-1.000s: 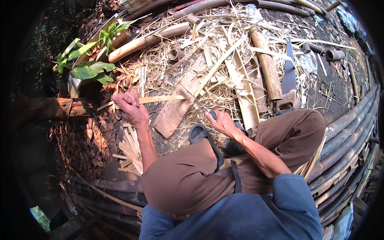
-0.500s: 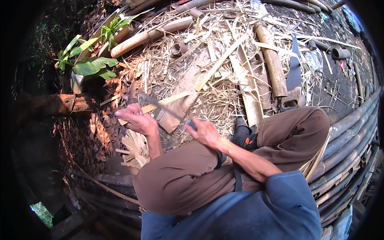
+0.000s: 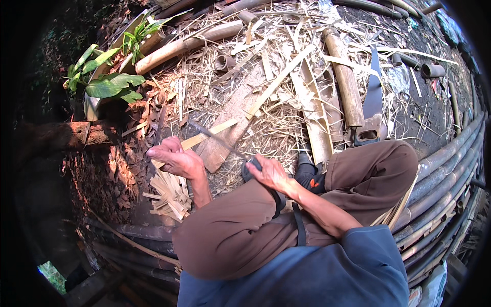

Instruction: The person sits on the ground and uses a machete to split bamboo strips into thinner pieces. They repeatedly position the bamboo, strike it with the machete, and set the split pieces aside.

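My left hand (image 3: 176, 158) is closed round the near end of a pale bamboo strip (image 3: 210, 133), which slants up and to the right from my fingers. My right hand (image 3: 269, 173), beside my bent knee, grips the dark handle of a knife (image 3: 225, 144). Its long thin blade points up and left, crossing the strip beyond my left hand. Whether the edge touches the strip, I cannot tell. Below my left wrist lies a pile of short split bamboo strips (image 3: 171, 195). A flat wooden board (image 3: 227, 134) rests on the ground past the blade.
Shavings cover the ground ahead. A split bamboo length (image 3: 313, 115), a round bamboo pole (image 3: 345, 82) and a handsaw (image 3: 373, 94) lie at the right. Stacked bamboo poles (image 3: 445, 171) line the right side. A log (image 3: 87, 133) and a leafy plant (image 3: 110, 87) are at the left.
My right hand has drawn the knife back to the right and slightly down, away from my left hand. The left hand keeps the strip in nearly the same place.
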Tool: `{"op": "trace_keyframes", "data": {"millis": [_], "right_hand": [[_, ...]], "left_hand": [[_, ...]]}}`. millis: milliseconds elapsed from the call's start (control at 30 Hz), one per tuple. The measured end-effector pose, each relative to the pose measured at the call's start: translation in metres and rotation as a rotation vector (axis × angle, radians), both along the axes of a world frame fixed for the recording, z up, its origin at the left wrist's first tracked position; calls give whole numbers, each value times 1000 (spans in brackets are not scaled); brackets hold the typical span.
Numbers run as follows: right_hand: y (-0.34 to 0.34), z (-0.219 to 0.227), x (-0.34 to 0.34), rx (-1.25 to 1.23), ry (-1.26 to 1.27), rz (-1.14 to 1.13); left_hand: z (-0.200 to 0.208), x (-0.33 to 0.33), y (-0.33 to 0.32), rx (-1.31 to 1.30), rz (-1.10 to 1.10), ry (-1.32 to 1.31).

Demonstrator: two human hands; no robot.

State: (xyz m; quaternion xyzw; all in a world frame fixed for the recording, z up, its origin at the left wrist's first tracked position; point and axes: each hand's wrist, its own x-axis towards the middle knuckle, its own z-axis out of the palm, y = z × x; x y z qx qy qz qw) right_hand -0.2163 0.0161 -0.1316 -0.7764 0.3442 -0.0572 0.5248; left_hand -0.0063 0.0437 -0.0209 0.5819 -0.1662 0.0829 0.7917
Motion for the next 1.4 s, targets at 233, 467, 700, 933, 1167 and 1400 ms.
{"op": "trace_keyframes", "data": {"millis": [233,467,700,933,1167,1400], "right_hand": [[-8,-34,-21,46,171,-91],[-24,-96,-30,63,154,-119],[-35,-112,-60,318,-13,-180],[-30,-84,-81,226,146,-130],[-42,-80,-89,218,182,-143],[-44,-74,-88,183,197,-149]], "left_hand": [[8,-11,-13,47,36,-17],[35,14,16,88,-17,-36],[86,2,81,1183,84,-557],[-36,-39,319,1670,253,134],[-34,-78,468,1688,613,161],[30,-55,471,1667,548,-137]]}}
